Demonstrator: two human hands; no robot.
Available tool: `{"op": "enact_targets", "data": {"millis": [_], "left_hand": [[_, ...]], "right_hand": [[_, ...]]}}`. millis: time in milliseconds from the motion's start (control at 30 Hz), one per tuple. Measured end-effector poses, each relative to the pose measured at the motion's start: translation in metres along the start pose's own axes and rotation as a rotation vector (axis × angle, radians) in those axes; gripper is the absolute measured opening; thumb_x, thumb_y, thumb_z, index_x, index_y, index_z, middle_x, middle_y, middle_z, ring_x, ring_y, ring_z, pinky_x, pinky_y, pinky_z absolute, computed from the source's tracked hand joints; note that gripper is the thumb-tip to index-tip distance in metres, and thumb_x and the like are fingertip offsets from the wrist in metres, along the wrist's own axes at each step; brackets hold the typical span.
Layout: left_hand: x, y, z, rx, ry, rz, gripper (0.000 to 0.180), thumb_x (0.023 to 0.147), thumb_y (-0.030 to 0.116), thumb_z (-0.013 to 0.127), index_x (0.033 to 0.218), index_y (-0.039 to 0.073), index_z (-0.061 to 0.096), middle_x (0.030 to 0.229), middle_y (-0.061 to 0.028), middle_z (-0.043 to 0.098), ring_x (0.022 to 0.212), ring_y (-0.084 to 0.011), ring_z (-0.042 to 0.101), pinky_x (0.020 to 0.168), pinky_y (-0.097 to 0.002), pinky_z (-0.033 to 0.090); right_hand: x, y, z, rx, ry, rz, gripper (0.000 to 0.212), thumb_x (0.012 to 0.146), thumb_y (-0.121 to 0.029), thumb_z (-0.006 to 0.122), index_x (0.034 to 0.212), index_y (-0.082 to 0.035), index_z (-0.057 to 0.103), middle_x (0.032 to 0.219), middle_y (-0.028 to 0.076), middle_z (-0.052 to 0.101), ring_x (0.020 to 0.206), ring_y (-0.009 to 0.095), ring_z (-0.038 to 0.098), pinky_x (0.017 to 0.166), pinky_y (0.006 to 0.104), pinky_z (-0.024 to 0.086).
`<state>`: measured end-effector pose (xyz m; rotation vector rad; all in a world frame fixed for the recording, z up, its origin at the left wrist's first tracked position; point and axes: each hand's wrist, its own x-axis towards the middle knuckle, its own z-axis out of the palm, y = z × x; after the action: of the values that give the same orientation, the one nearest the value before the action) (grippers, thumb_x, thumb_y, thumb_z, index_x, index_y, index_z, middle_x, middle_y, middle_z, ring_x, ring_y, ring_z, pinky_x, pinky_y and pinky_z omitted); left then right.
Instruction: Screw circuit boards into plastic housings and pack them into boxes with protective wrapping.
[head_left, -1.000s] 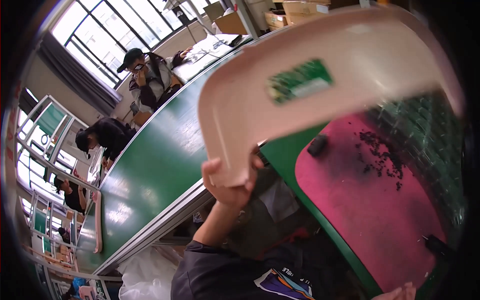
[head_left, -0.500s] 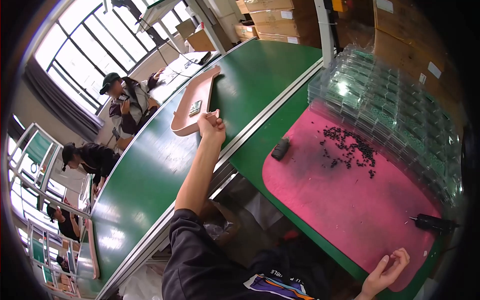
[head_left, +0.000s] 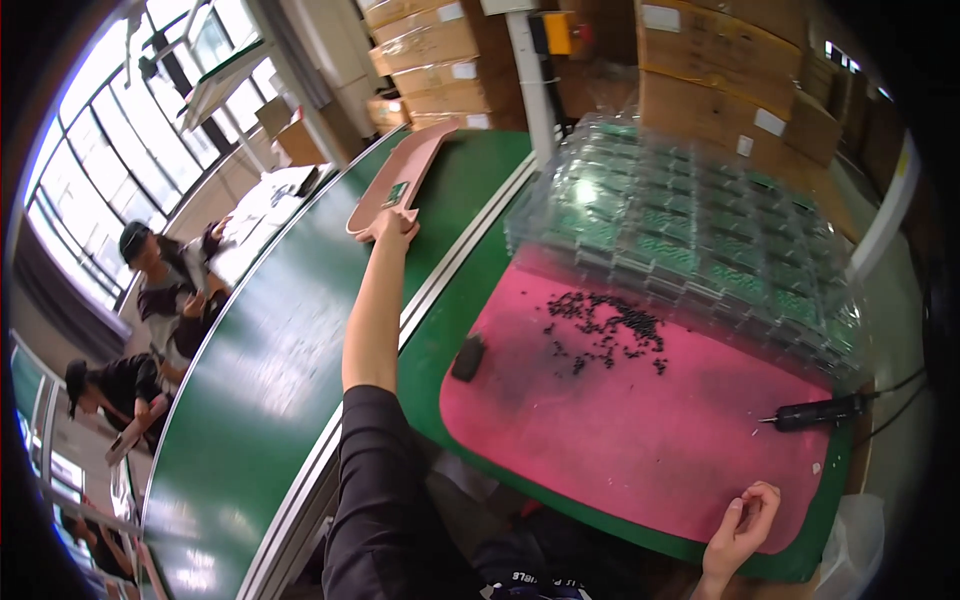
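Green belting (head_left: 265, 375) sweeps up from the lower left of the frame, with two co-workers (head_left: 180, 290) (head_left: 120, 405) at its far side. Just left of the upper centre lies the pale pink plastic cover (head_left: 412, 163), hollow side up, bearing a small green rectangle (head_left: 396, 192), label or board, I can't tell which. My left hand (head_left: 392, 227) grips its near end at full stretch, so I judge the step in hand to be setting this cover down on the belt. To my mind the next move calls for the cover resting flat, then my fingers parting cleanly so they don't drag it. Right of centre, a black block (head_left: 468, 358) sits at the edge of my pink mat (head_left: 600, 450), where small black parts (head_left: 632, 320) lie scattered below the stacked clear blister trays (head_left: 690, 235). My right hand (head_left: 745, 522), at the lower right, is loosely curled around nothing, with the black electric screwdriver (head_left: 822, 411) lying above it, untouched.
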<state>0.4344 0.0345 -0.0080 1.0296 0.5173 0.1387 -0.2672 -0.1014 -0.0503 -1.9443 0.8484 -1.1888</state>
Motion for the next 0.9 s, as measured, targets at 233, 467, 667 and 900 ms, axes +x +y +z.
{"op": "enact_targets", "data": {"millis": [233,467,667,900], "left_hand": [[0.031,-0.016,0.036,0.218,-0.392,-0.174,0.073,0.089,0.038,0.063,0.147,0.006,0.033,0.131,-0.0229,0.053,0.104,-0.0334,0.064,0.090,-0.0471,0.056],[-0.010,0.002,0.005,0.565,-0.977,0.044,0.036,0.097,0.033,0.054,0.120,0.007,0.065,0.112,-0.0068,0.066,0.095,-0.0174,0.063,0.077,-0.0326,0.052],[-0.112,0.061,-0.080,0.783,-1.114,0.261,0.026,0.099,0.019,0.052,0.109,0.003,0.071,0.099,-0.0029,0.066,0.084,-0.0116,0.062,0.073,-0.0255,0.050],[-0.295,0.107,-0.192,0.945,-1.776,0.679,0.019,0.092,0.007,0.059,0.101,-0.004,0.071,0.093,-0.0120,0.071,0.081,-0.0226,0.067,0.073,-0.0341,0.053]], "right_hand": [[0.010,-0.006,0.006,0.000,-0.034,0.014,0.024,0.086,0.009,0.046,0.108,-0.001,0.048,0.107,0.008,0.044,0.091,0.015,0.044,0.085,0.0255,0.040],[0.007,0.005,0.003,0.022,-0.009,0.039,0.018,0.090,0.007,0.047,0.106,0.000,0.048,0.106,0.008,0.044,0.091,0.014,0.044,0.087,0.0256,0.040],[0.003,-0.014,0.009,-0.064,-0.036,-0.031,0.024,0.095,-0.014,0.064,0.109,0.004,0.056,0.105,0.016,0.056,0.090,0.028,0.057,0.080,0.0377,0.050],[-0.001,-0.006,0.006,0.011,-0.060,-0.090,0.012,0.093,0.004,0.049,0.104,-0.001,0.050,0.105,0.008,0.047,0.095,0.014,0.046,0.086,0.0251,0.039]]}}
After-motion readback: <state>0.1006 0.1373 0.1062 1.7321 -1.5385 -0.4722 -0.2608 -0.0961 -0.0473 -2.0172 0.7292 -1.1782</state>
